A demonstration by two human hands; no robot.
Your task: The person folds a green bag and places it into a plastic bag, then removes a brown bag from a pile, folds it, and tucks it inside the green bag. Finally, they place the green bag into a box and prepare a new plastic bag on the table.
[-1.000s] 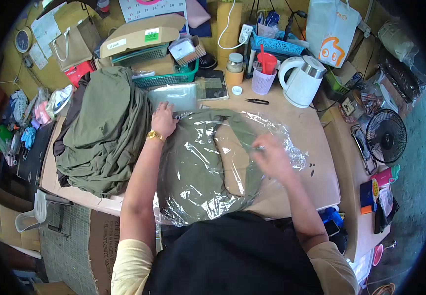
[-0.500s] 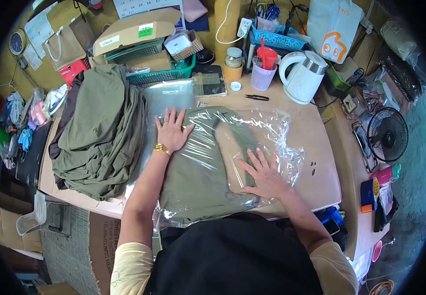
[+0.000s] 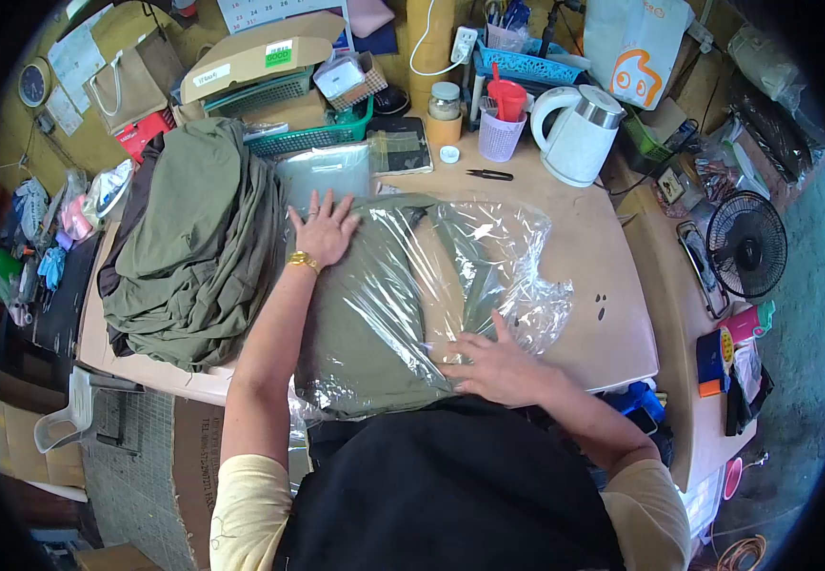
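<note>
An olive-green folded garment point(image 3: 360, 314) lies flat on the table inside a clear plastic bag point(image 3: 526, 249). The bag's crinkled spare end spreads to the right. My left hand point(image 3: 325, 228) presses palm-down on the bag's upper left part, fingers spread, a gold band round the wrist. Lower right, my right hand point(image 3: 496, 366) rests on the plastic near the garment's front edge, its fingers stretched out to the left and the thumb apart. Left of the bag rises a heap of olive-green cloth point(image 3: 188, 247). A stack of clear plastic bags point(image 3: 328, 176) lies behind my left hand.
Thread snips point(image 3: 489, 174) lie behind the bag. Along the back stand a white kettle point(image 3: 579, 138), a lilac cup point(image 3: 500, 136), a jar point(image 3: 445, 103) and a green basket point(image 3: 317, 136). A black fan point(image 3: 747, 245) stands at the right.
My right hand has slid left and toward me over the plastic. My left hand stays on the bag's upper left. The view has shifted slightly.
</note>
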